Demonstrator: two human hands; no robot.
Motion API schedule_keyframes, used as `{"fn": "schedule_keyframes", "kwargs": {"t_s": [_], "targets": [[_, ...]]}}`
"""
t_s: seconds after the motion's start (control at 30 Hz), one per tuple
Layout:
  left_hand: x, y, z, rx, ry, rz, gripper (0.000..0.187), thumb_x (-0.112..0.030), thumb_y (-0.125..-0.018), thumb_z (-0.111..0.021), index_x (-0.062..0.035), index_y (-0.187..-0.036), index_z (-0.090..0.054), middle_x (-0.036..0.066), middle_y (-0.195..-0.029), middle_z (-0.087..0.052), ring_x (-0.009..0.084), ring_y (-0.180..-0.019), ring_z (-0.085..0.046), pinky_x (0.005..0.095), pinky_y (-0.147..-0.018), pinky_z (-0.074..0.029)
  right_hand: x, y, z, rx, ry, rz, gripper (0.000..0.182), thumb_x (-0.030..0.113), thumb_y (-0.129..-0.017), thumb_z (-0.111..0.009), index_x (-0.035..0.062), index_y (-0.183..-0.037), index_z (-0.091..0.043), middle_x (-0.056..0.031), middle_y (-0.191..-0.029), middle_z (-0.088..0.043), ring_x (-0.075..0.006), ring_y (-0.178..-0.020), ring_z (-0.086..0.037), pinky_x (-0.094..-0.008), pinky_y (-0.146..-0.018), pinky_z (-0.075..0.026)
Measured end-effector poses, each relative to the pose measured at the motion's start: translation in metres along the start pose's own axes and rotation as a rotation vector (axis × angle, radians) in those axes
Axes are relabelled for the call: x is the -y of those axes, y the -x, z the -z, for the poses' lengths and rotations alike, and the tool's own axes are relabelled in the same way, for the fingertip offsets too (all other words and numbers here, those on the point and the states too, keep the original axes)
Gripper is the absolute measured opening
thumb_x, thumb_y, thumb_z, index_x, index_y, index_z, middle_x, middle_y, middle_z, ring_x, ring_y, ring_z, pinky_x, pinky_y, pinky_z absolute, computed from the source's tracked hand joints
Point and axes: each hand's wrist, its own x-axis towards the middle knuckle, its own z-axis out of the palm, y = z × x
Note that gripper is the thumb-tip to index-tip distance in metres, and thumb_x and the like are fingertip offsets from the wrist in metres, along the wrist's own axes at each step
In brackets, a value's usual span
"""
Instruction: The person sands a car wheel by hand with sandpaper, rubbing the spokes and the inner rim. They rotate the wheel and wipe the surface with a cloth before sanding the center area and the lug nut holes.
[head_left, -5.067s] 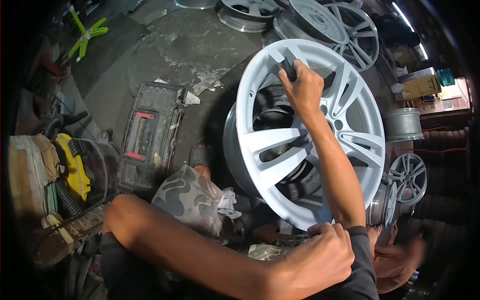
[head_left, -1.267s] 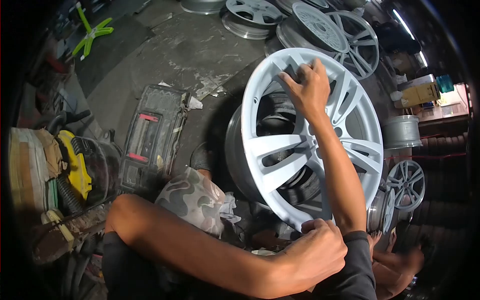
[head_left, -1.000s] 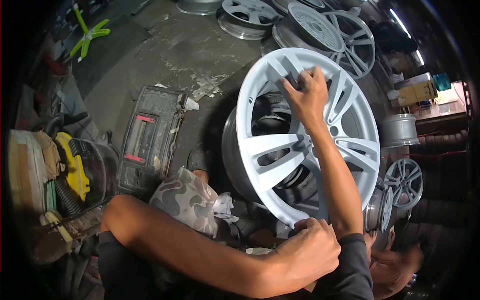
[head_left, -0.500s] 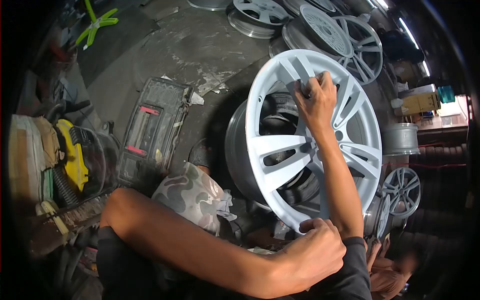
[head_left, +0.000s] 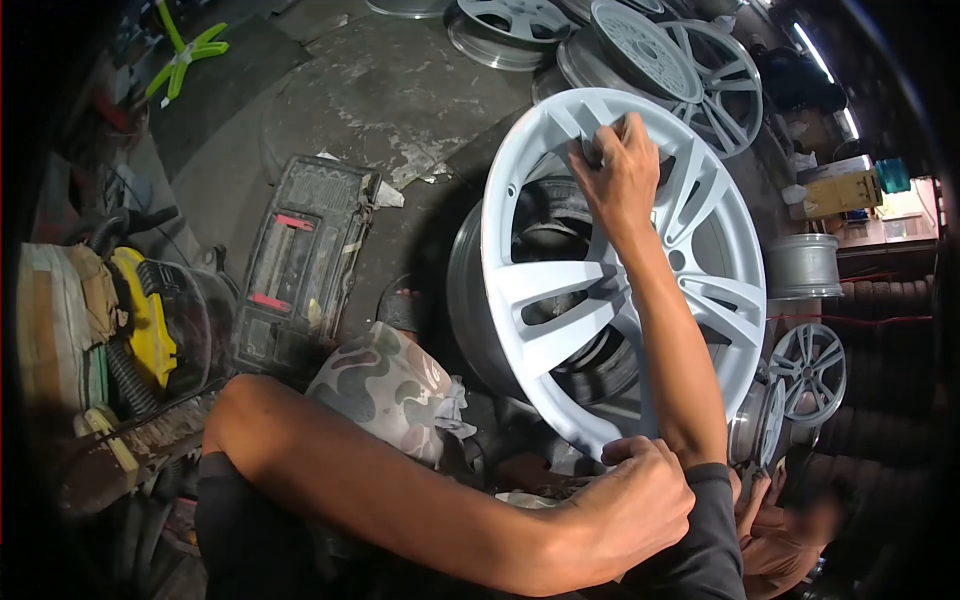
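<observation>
Left hand (head_left: 640, 515) closed on the wheel (head_left: 560, 345) at its lower edge, apparently steadying it; right hand (head_left: 622, 175) half-curled at the wheel's upper spokes (head_left: 563, 122), contents indeterminable.

Worn grey floor (head_left: 340, 110) with pale flaking patches towards eleven o'clock, glowing light tubes (head_left: 813, 53) at two, tan box (head_left: 843, 192) beside a brightly lit area (head_left: 905, 220) near three, dim background around four.
</observation>
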Motion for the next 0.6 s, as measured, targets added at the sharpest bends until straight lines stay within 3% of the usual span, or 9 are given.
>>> {"fn": "schedule_keyframes", "kwargs": {"t_s": [0.33, 0.43, 0.5, 0.6], "targets": [[0.004, -0.002, 0.0, -0.005, -0.012, -0.001, 0.019, -0.026, -0.073, -0.074, -0.0089, -0.067, -0.073, 0.003, -0.068, -0.06, 0.0173, -0.071, -0.059, 0.0327, -0.058, -0.044, 0.0, -0.001, 0.003, -0.023, -0.03, -0.066, 0.031, 0.019, -0.077, -0.089, 0.0025, -0.083, -0.064, -0.0143, -0.095, -0.055, -0.0351, -0.091, -0.059, -0.0473, -0.078, -0.044], [0.003, -0.001, 0.002, 0.063, 0.001, 0.027, 0.019, -0.026, -0.079, -0.077, -0.007, -0.081, -0.076, 0.005, -0.075, -0.062, 0.0202, -0.07, -0.061, 0.0356, -0.061, -0.048, -0.005, 0.005, 0.005, 0.036, -0.032, -0.058, 0.031, 0.018, -0.076, -0.09, 0.0022, -0.083, -0.064, -0.0145, -0.096, -0.055, -0.0356, -0.091, -0.059, -0.0463, -0.077, -0.045], [0.0, 0.001, 0.005, -0.029, 0.063, 0.072, 0.03, -0.039, -0.08, -0.074, -0.0106, -0.076, -0.08, 0.006, -0.076, -0.073, 0.0228, -0.077, -0.071, 0.0398, -0.066, -0.05, -0.008, 0.018, 0.014, 0.075, -0.041, -0.071, 0.031, 0.019, -0.076, -0.09, 0.0022, -0.084, -0.064, -0.0145, -0.096, -0.055, -0.0356, -0.091, -0.059, -0.0465, -0.078, -0.045], [0.001, -0.004, 0.001, 0.041, 0.207, -0.03, 0.031, -0.041, -0.081, -0.075, -0.0114, -0.076, -0.081, 0.005, -0.075, -0.074, 0.0225, -0.075, -0.071, 0.0402, -0.066, -0.05, -0.008, 0.014, 0.008, 0.073, -0.037, -0.082, 0.032, 0.021, -0.076, -0.09, 0.0023, -0.085, -0.065, -0.0147, -0.097, -0.056, -0.0353, -0.094, -0.06, -0.047, -0.079, -0.045]]}}
